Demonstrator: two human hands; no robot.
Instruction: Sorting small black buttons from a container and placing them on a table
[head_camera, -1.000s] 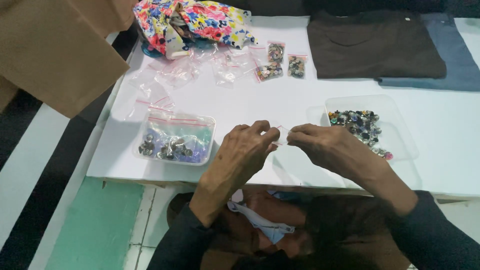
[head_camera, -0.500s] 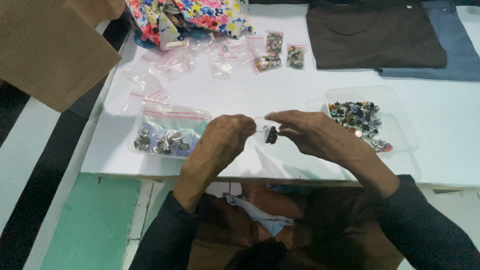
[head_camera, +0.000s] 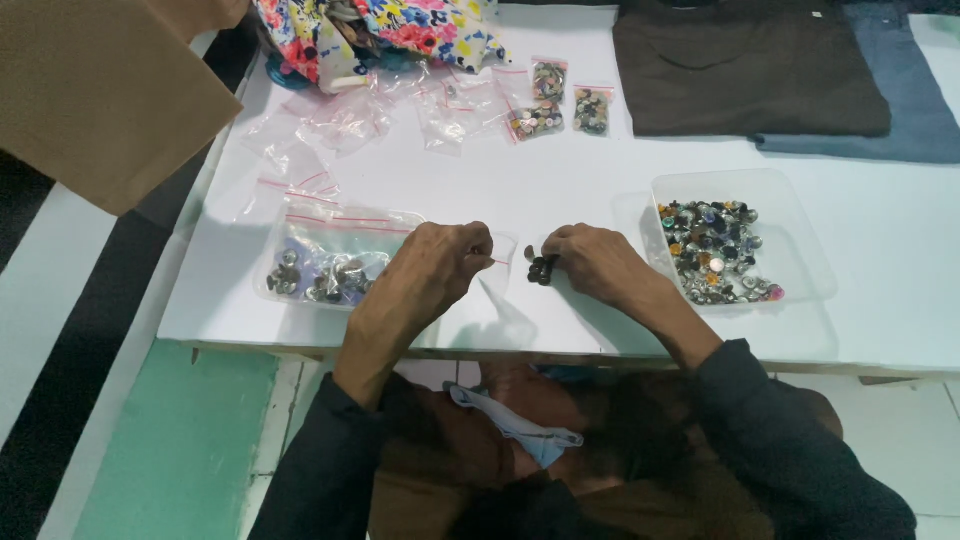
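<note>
- head camera is looking down on a white table (head_camera: 520, 175), with a brown cardboard flap (head_camera: 100, 95) hanging over its far left corner.
- clear tray on the left (head_camera: 300, 290) is sitting near the front edge, holding zip bags of metal buttons, with one red-striped bag lying across its top.
- left hand (head_camera: 435, 270) is resting just right of that tray, its fingers curled and pressed together, thumb and forefinger pinching the red-edged mouth of a small clear zip bag (head_camera: 497, 285).
- the bag is hanging down from that pinch onto the table, lying between the two hands.
- small cluster of dark buttons (head_camera: 541, 268) is sitting just right of the bag, touching the right hand's fingertips (head_camera: 556, 250).
- right hand (head_camera: 600, 265) is lying palm down, fingers bunched together around the cluster; whether they are gripping it or only touching, i cannot tell.
- clear tray on the right (head_camera: 800, 240) is standing just beyond that hand, filled with mixed loose buttons.
- farther back, empty and filled zip bags (head_camera: 545, 100) are lying beside a floral cloth (head_camera: 400, 25), with a dark brown garment (head_camera: 750, 70) to the right.
</note>
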